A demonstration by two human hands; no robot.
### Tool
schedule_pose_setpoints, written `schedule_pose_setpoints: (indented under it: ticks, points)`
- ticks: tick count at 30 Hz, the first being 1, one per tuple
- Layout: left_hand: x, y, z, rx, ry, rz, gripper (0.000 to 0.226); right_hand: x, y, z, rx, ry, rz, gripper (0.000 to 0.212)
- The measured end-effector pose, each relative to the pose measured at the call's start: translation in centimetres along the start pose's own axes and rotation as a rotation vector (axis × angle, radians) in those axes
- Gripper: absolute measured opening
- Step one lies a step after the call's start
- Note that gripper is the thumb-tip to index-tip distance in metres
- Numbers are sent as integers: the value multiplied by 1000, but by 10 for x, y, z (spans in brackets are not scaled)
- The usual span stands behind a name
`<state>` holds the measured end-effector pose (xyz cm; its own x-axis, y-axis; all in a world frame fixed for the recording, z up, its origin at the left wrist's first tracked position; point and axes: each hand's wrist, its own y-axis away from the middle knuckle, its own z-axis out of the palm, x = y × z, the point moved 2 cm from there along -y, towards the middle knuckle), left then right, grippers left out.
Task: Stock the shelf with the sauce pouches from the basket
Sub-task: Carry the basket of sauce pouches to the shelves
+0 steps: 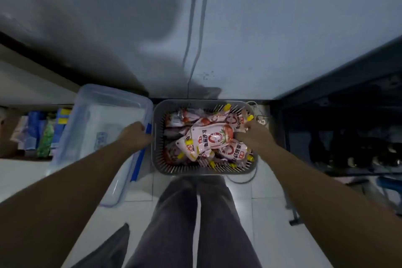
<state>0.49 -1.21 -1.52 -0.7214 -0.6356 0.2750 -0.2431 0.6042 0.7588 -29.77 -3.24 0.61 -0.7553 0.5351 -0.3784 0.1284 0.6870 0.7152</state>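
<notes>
Left grip (pixel 139 134): curled over basket (pixel 195 172) left rim, beside clear bin (pixel 104 113).
Right grip (pixel 250 132): clutches sauce pouch (pixel 236 120) at right rim.
Far edge: near wall (pixel 261 39).

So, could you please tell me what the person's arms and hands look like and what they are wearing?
The left arm and right arm are bare as far up as the view reaches: no sleeves show. The left hand and right hand wear no gloves, and I see no watch, band or ring, though dim light could hide one.
</notes>
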Motion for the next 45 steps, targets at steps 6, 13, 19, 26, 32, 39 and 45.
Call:
schedule_pose_setpoints:
  ticks: [6, 13, 19, 26, 32, 39, 45]
  points:
    - [-14, -30, 59, -62, 303, -177, 101, 49, -50, 19, 134, -31, 164, 60]
    - [-34, -61, 90, 166, 282, -151, 26, 80, -93, 41, 177, -57, 247, 79]
    - [-36, -88, 97, 194, 501, -167, 13, 96, -116, 52, 215, -174, 264, 48]
    - [-48, -111, 116, 268, 729, -290, 9, 116, -143, 56, 206, -567, 398, 15]
    - [-39, -114, 111, 161, 858, -405, 12, 117, -140, 60, 223, -593, 374, 9]
    - [-49, -60, 91, 134, 820, -458, 15, 101, -94, 39, 175, -556, 351, 8]
    - [-74, 31, 89, 121, 888, -530, 19, 81, -37, 12, 42, -481, 279, 9]
